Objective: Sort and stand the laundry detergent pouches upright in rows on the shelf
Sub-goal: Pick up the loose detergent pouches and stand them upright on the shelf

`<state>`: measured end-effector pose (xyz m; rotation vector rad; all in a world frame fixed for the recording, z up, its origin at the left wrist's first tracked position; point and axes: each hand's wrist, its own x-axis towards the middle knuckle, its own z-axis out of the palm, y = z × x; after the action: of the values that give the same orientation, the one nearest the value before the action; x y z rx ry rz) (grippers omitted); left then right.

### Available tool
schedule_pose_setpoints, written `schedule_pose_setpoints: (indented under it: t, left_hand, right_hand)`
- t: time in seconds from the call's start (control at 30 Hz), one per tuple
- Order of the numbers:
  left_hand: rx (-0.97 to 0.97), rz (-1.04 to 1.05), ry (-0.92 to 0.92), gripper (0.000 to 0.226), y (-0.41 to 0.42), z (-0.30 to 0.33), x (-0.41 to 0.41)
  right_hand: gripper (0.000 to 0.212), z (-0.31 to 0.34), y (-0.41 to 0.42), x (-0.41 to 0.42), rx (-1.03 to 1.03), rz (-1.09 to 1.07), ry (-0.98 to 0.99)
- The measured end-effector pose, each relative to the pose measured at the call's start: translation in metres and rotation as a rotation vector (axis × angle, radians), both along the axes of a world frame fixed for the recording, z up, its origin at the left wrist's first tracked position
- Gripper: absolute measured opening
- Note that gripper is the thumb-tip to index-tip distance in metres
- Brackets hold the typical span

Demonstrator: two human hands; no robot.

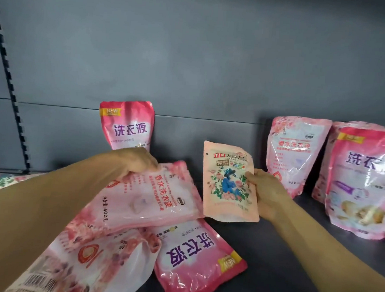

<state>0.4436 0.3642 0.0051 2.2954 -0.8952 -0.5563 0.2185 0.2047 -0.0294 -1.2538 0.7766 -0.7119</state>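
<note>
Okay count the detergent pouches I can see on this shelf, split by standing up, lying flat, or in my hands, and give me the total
Standing upright: 3, one at the back left, two at the right; more may hide behind.
Lying flat: 2.
In hand: 2, left hand on one, right hand holding one.
Total: 7

- Left hand (138, 163) gripping the edge of a pale pink pouch (143, 199) lying atop others.
- Right hand (267, 193) holding a small floral pouch (229, 184) upright above the dark shelf (293, 253).
- Standing pouches at back: one left (127, 123), several right (297, 152).
</note>
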Motion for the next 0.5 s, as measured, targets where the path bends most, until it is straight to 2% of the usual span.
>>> schedule_pose_setpoints:
  t: [0.07, 0.17, 0.3, 0.37, 0.5]
  left_hand:
    - [-0.053, -0.048, -0.024, 0.01, 0.007, 0.012, -0.006]
    - [-0.093, -0.114, -0.201, 0.023, 0.018, 0.033, -0.027]
    - [-0.293, -0.12, -0.269, 0.023, 0.019, 0.061, -0.059]
    - [-0.431, -0.122, -0.252, 0.03, 0.01, 0.073, -0.074]
    - [-0.678, -0.078, -0.089, 0.036, -0.019, 0.079, -0.104]
  right_hand:
    - [0.017, 0.003, -0.001, -0.015, -0.065, -0.049, 0.023]
    - [0.017, 0.008, 0.0, -0.036, -0.163, -0.139, 0.019]
    - [0.016, 0.018, 0.001, -0.067, -0.266, -0.266, -0.018]
    - [0.017, 0.024, 0.001, -0.084, -0.303, -0.308, -0.037]
    - [0.022, 0.033, -0.001, -0.119, -0.32, -0.407, -0.111]
